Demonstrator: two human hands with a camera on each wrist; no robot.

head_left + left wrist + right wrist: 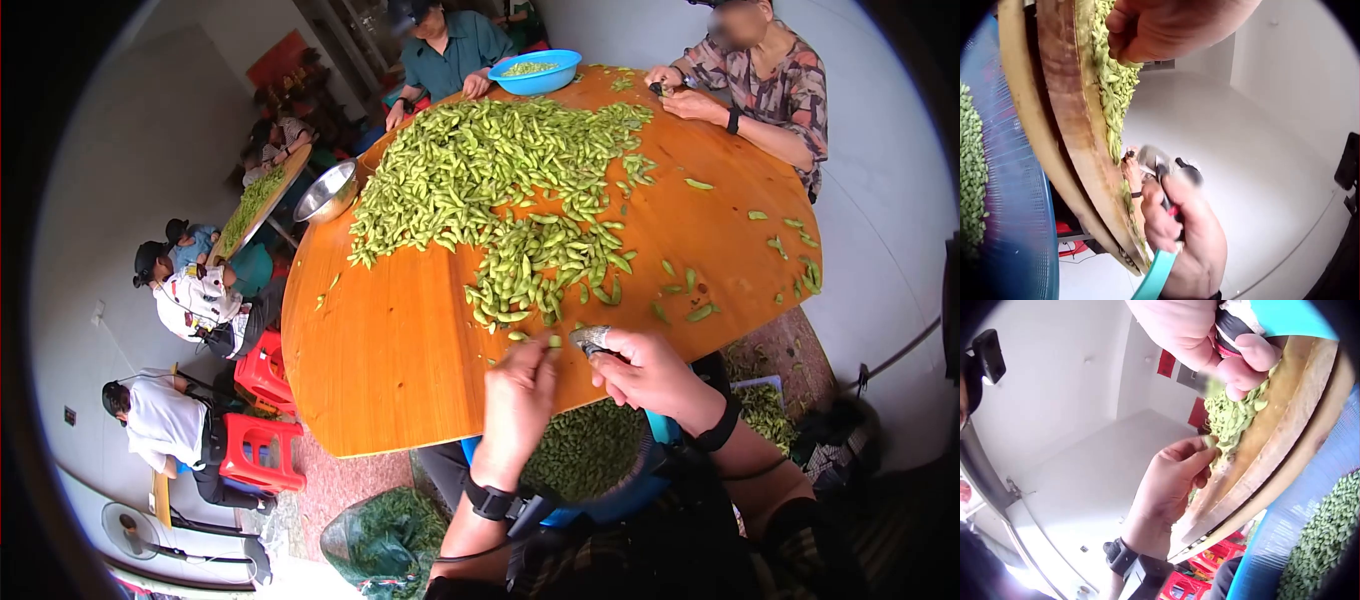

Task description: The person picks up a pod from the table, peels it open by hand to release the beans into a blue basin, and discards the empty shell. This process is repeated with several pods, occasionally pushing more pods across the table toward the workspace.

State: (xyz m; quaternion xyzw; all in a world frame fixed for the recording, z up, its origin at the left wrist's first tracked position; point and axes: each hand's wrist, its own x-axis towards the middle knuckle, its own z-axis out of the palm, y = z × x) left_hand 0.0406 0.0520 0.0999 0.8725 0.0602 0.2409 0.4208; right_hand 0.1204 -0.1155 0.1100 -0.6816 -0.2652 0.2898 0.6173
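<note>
Wooden table [400,390], left hand [518,398] tight on a pod [555,341], right hand [655,375] round a tool [590,338]

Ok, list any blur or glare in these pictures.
Head view: black rounded corners, a white burnt-out patch at lower left, a smudged head on the person in the black-and-pink patterned shirt; left wrist view: a smudge atop the bare right hand; right wrist view: white glare at lower left.
</note>
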